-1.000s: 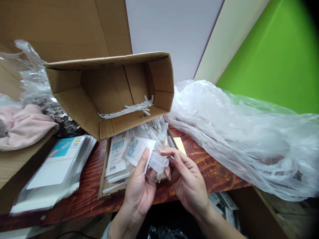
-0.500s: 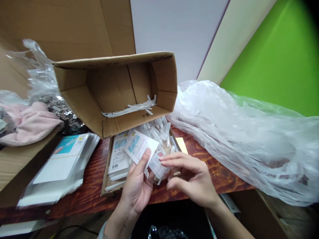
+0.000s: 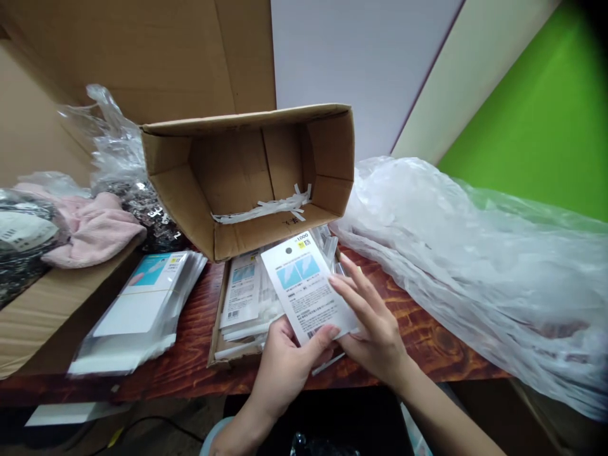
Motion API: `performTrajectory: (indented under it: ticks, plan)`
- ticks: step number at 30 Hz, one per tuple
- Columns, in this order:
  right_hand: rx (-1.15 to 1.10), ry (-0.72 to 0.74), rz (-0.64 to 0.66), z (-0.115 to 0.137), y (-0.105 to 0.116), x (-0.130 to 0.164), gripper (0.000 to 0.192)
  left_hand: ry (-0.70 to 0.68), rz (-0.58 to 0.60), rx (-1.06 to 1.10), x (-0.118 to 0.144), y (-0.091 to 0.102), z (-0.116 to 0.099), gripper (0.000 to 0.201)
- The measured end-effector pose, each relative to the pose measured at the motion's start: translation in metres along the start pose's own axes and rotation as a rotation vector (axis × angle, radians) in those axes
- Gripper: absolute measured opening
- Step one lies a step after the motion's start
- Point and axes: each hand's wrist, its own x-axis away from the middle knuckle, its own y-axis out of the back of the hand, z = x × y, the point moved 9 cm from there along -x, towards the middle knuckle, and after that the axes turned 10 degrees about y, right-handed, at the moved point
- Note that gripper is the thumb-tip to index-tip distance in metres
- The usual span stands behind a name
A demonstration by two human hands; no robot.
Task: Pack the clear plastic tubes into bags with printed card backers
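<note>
A white printed packaging card [image 3: 308, 291] with a hang hole, a blue picture and small text is tilted over the shallow carton. My left hand [image 3: 292, 361] grips its lower edge, thumb on the printed face and fingers behind. At the card's right edge, my right hand [image 3: 375, 329] has fingertips against the face and the rest of the hand by its lower corner. What lies behind the card is hidden. Beneath it, the shallow carton [image 3: 216, 354] contains similar packaged cards [image 3: 243, 294] on the left and clear plastic pieces [image 3: 329, 244] towards the back.
An open cardboard box [image 3: 242, 244] lies on its side behind, with white strips [image 3: 266, 209] inside. To the left is a banded stack of cards [image 3: 137, 304], near pink cloth [image 3: 99, 228] and bagged dark pieces [image 3: 152, 212]. Crumpled plastic sheeting [image 3: 465, 253] covers the right side.
The card has been raised and turned more upright, its printed face towards me. Clear plastic pieces seen below it earlier are now hidden. My right hand has moved onto its edge. The view shifted left.
</note>
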Motion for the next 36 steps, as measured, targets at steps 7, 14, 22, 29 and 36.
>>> performTrajectory:
  ticks: [7, 14, 22, 29, 36]
  plan:
    - [-0.203, -0.081, 0.11, -0.005, -0.016, 0.004, 0.055, 0.072, 0.063, 0.064, -0.008, 0.001, 0.003, 0.043]
    - [-0.555, -0.031, 0.494, 0.004, -0.006, -0.006, 0.071, 0.16, 0.047, 0.11, -0.001, 0.019, -0.018, 0.043]
    - [-0.397, -0.31, -0.303, -0.031, 0.025, -0.014, 0.023, -0.512, -0.195, -0.385, 0.034, 0.054, -0.092, 0.064]
    - [-0.445, -0.386, -0.234, -0.026, 0.019, -0.044, 0.005, -0.837, -0.163, -0.541, 0.055, 0.019, -0.118, 0.024]
    - [-0.691, -0.182, 0.26, -0.024, -0.015, -0.063, 0.031, -0.766, -0.231, -0.391, 0.047, 0.026, -0.12, 0.008]
